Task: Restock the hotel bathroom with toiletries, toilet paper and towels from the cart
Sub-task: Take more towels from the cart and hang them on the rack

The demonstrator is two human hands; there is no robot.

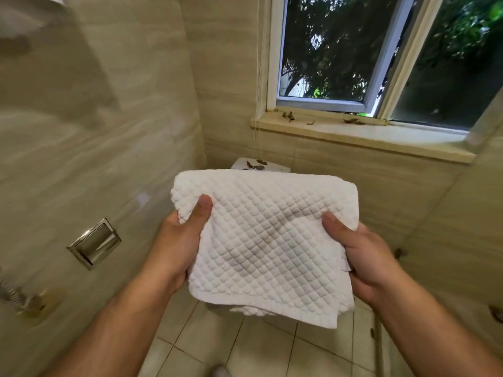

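- Towel [266, 240]: white, folded into a thick rectangle, raised diamond-waffle weave, plain hemmed edge along the near side. A lower layer sags out under the near edge. Held in the air at mid-frame, in front of me, above the floor tiles [258, 349].
- My left hand [179, 240]: clamped on the towel's left edge, thumb pressed flat on the top face, the other fingers tucked beneath and out of sight.
- My right hand [362, 257]: the same grip on the right edge, thumb lying on top, fingers curled under the folds.
- Behind the towel: a white toilet tank lid [261, 165] with dry leaves lying on it; the towel hides everything below the lid.
- Window [326, 50] above, one sash ajar, dark foliage outside; more dry leaves on the sill [353, 134].
- Left wall: beige streaked tile with a recessed chrome holder [94, 243]; lower down a metal fitting [30, 303], too blurred to identify.
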